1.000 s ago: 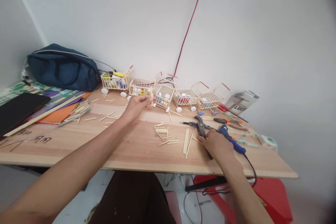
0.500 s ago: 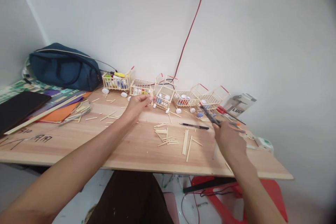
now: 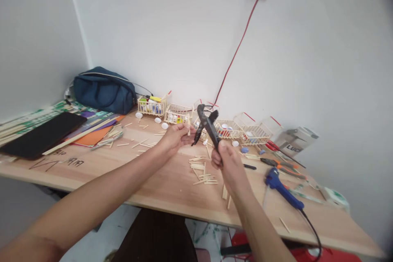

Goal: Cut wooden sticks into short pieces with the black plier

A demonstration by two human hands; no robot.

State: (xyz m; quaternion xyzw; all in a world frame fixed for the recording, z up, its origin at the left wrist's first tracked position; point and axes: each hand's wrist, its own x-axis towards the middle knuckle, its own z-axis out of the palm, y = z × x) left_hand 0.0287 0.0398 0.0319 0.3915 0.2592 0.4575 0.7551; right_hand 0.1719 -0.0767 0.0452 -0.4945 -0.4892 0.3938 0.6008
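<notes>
My left hand point(image 3: 176, 141) holds a few short wooden sticks point(image 3: 188, 125) upright between thumb and fingertips, above the middle of the table. Just to its right, my right hand point(image 3: 229, 161) is wrapped round a black hand tool point(image 3: 208, 125) with a hooked, jaw-like head; its exact kind is hard to make out. The tool's head is raised near the left fingertips and hides part of a small stick-built cart. Behind the hands stand several such miniature shopping carts point(image 3: 256, 134) with white or blue caps as wheels. Cut sticks point(image 3: 204, 176) lie loose before me.
A blue glue gun point(image 3: 284, 190) with a black cord lies at the right, near orange-handled pliers point(image 3: 284, 167), a box point(image 3: 296, 143) and a tape measure point(image 3: 336, 198). At the left are a black tablet-like slab point(image 3: 43, 135), coloured sheets point(image 3: 95, 135) and a blue bag point(image 3: 104, 90).
My right hand has moved left from the pliers area, bringing the black tool beside my left hand. My left hand still holds sticks. The view has shifted, and the blue glue gun now shows.
</notes>
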